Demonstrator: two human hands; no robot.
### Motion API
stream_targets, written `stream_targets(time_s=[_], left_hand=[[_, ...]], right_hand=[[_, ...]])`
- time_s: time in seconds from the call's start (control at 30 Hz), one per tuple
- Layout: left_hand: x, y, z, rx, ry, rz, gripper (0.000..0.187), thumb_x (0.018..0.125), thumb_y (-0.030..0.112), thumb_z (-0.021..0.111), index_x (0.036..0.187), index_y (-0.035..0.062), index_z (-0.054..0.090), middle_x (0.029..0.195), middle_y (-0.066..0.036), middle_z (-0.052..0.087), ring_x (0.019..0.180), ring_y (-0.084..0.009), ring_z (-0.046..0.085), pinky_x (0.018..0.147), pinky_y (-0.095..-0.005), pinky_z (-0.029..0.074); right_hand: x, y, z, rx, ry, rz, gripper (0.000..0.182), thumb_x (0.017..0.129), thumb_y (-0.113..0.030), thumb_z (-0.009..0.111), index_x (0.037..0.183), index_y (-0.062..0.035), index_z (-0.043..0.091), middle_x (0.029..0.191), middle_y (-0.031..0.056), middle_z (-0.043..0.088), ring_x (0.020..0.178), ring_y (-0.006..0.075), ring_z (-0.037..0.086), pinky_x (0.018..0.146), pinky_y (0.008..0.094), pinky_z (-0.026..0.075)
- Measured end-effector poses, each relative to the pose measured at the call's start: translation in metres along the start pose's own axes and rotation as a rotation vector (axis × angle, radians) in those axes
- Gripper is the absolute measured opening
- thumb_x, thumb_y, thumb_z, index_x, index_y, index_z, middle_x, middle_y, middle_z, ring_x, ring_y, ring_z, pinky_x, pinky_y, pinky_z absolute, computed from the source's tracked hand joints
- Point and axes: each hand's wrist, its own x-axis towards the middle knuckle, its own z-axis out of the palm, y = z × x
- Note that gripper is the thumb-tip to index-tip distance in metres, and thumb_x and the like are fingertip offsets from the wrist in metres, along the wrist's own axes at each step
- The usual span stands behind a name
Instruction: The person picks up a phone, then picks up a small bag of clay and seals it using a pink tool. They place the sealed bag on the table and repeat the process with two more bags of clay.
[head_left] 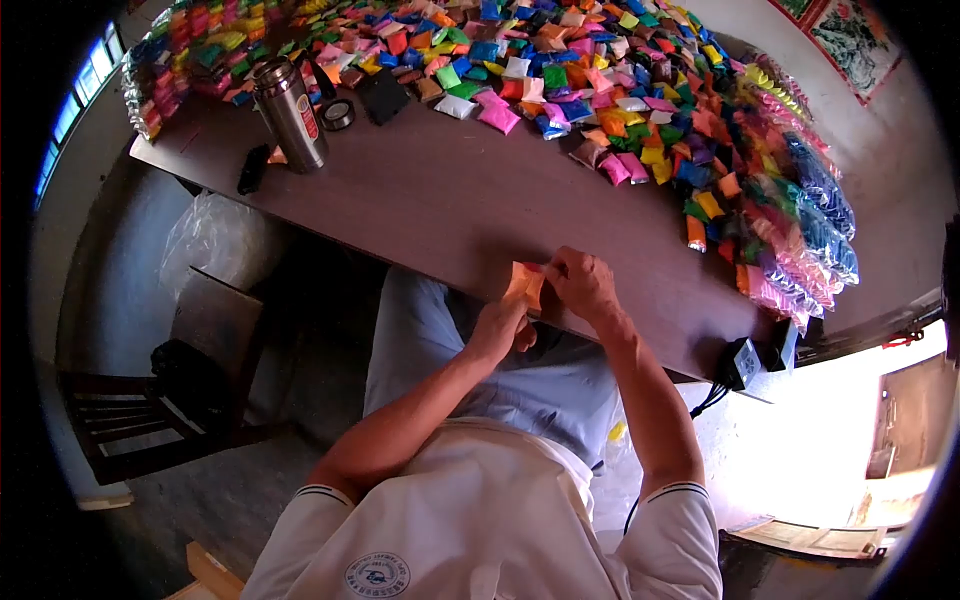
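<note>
Packet (524, 283), part-hidden in left hand (502, 326), right hand (584, 284) beside, grip unclear

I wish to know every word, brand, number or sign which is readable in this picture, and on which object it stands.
No text is readable with certainty.
White shirt: round emblem with lettering, too small to read.
Metal flask: red-and-white label, too blurred.
Wall picture: any writing is too small to tell.
Orange packet: no readable print.
</note>
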Motion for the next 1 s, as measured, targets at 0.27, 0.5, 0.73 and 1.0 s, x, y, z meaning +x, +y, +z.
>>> stream_targets(time_s=[0.27, 0.5, 0.73, 1.0], left_hand=[[-0.007, -0.004, -0.003, 0.046, -0.015, -0.047, 0.054, 0.092, 0.053, 0.051, 0.060, 0.0123, 0.037, 0.052, -0.002, 0.041, 0.050, -0.0146, 0.051, 0.048, -0.0279, 0.038], [-0.005, 0.003, -0.002, 0.032, 0.004, -0.083, 0.054, 0.090, 0.056, 0.052, 0.062, 0.0125, 0.039, 0.053, -0.001, 0.042, 0.052, -0.0139, 0.053, 0.048, -0.0269, 0.038], [-0.003, 0.012, -0.001, 0.061, 0.000, -0.065, 0.052, 0.090, 0.054, 0.053, 0.063, 0.0129, 0.039, 0.055, 0.000, 0.043, 0.053, -0.0134, 0.055, 0.047, -0.0275, 0.040], [0.008, 0.001, -0.003, 0.046, -0.038, 0.043, 0.045, 0.096, 0.043, 0.048, 0.067, 0.0076, 0.045, 0.053, -0.005, 0.049, 0.049, -0.0146, 0.057, 0.044, -0.0254, 0.042]], right_hand=[[-0.011, -0.032, -0.025, 0.092, -0.006, -0.116, 0.023, 0.080, -0.025, 0.070, 0.076, -0.0036, 0.064, 0.069, 0.0132, 0.062, 0.063, 0.0288, 0.062, 0.057, 0.0381, 0.048], [-0.004, -0.040, -0.008, -0.114, -0.033, -0.332, 0.028, 0.078, -0.029, 0.071, 0.070, -0.0041, 0.061, 0.063, 0.0122, 0.060, 0.058, 0.0301, 0.059, 0.053, 0.0393, 0.046], [0.004, -0.040, -0.011, -0.122, -0.045, -0.198, 0.024, 0.081, -0.026, 0.067, 0.075, -0.0035, 0.063, 0.068, 0.0149, 0.063, 0.061, 0.0314, 0.062, 0.055, 0.0402, 0.050], [0.016, -0.016, 0.001, -0.057, -0.056, -0.040, 0.014, 0.083, -0.020, 0.063, 0.082, -0.0067, 0.065, 0.073, 0.0131, 0.065, 0.066, 0.0318, 0.063, 0.059, 0.0405, 0.050]])
